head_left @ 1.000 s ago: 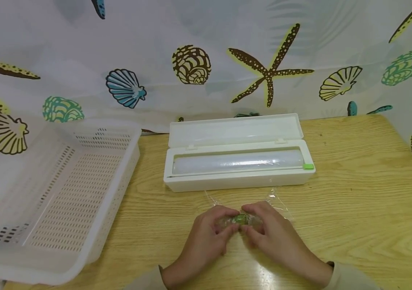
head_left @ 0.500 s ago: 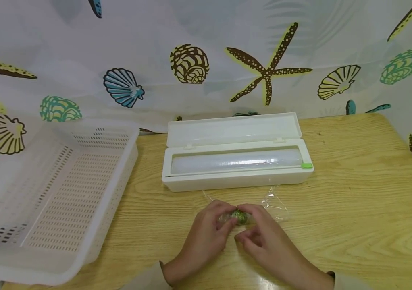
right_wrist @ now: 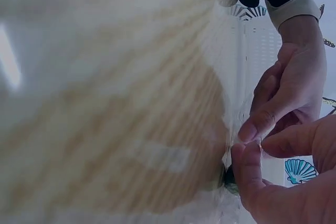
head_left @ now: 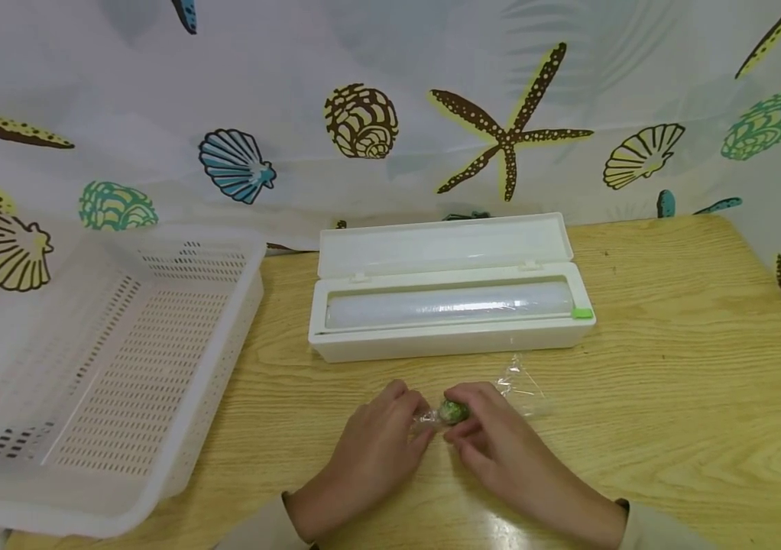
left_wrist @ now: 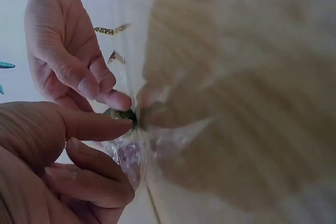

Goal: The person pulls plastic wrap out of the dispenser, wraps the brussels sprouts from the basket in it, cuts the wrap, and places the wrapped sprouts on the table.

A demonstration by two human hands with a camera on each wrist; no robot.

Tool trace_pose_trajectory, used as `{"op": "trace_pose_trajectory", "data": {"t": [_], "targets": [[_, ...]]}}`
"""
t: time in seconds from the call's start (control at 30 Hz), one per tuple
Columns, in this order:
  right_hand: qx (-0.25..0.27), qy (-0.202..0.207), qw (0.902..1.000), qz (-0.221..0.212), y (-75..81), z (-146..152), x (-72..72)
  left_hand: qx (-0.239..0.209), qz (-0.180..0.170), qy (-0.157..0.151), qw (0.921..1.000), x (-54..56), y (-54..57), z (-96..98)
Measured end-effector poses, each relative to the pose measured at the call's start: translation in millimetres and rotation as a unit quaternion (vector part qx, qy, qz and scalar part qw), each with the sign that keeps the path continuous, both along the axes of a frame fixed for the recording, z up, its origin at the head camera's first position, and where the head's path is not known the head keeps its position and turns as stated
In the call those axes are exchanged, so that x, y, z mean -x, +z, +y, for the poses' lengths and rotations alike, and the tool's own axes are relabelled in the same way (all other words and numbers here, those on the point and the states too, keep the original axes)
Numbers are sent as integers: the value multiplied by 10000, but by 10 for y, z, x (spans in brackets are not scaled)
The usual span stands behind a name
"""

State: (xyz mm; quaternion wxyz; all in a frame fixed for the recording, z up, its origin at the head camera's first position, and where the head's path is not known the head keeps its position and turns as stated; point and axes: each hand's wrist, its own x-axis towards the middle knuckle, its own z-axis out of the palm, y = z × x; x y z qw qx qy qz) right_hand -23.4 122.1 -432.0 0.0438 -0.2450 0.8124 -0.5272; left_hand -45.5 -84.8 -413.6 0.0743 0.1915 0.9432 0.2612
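Note:
A small, round, mottled green thing (head_left: 452, 413) sits in clear cling film (head_left: 524, 389) on the table, in front of the film box; its exact kind cannot be told. My right hand (head_left: 507, 458) holds it from the right, index finger above and thumb below. Just left of it, my left hand (head_left: 377, 447) pinches a gathered bit of film between thumb and index finger. In the left wrist view the green thing (left_wrist: 121, 114) is mostly behind fingers. Only its dark edge (right_wrist: 230, 177) shows beside my fingers in the right wrist view. A loose corner of film spreads out behind my right hand.
Behind the hands stands a white dispenser box (head_left: 452, 350), lid up, holding a roll of cling film (head_left: 390, 307); a green slider (head_left: 581, 314) is at its right end. A white plastic basket (head_left: 206, 378) is on the left. A shell-patterned cloth (head_left: 294, 76) hangs behind the table (head_left: 672, 367).
Both hands were around the green thing. The right thumb came away from it, and my left hand has shifted left onto the film, leaving more of the green thing showing.

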Motion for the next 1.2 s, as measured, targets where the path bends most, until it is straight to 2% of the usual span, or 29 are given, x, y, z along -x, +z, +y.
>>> {"op": "trace_pose_trajectory", "data": {"t": [0.1, 0.23, 0.3, 0.43, 0.53, 0.6, 0.67, 0.73, 0.83, 0.9, 1.07, 1.13, 1.2], "targets": [[-107, -53, 9999, -110, 16, 0, 15, 181, 27, -92, 9998, -15, 29, -9], [-285, -79, 9995, -122, 34, 6, 25, -8, 13, -111, 9999, -53, 16, -10], [-393, -94, 9992, -75, 39, 14, 29, -277, -56, -97, 9996, -60, -44, -13], [-584, -154, 9981, 79, 40, 36, 31, -854, -319, -47, 9958, -31, -366, -55], [-727, -168, 9970, 222, 33, 48, 32, -1226, -480, -64, 9913, -29, -538, -95], [-848, -167, 9958, 315, 33, 55, 31, -1514, -599, -90, 9866, -41, -536, -104], [-964, -133, 9943, 439, 30, 61, 34, -1831, -667, -201, 9806, -60, -483, -100], [-1089, -90, 9929, 474, 32, 71, 38, -2112, -881, -258, 9731, -82, -378, -82], [-1241, 1, 9910, 498, 27, 83, 59, -2517, -1300, -283, 9586, -137, -162, -40], [-1260, 55, 9909, 463, 16, 89, 80, -2776, -1695, -222, 9454, -174, -53, -11], [-1200, 77, 9920, 390, -12, 116, 123, -3476, -2490, -60, 9040, -254, 16, 56], [-1224, 63, 9916, 410, -17, 130, 138, -3695, -2667, 45, 8901, -287, 23, 74], [-1237, 40, 9915, 406, -17, 141, 154, -3868, -2764, 102, 8797, -318, 17, 84]]}}
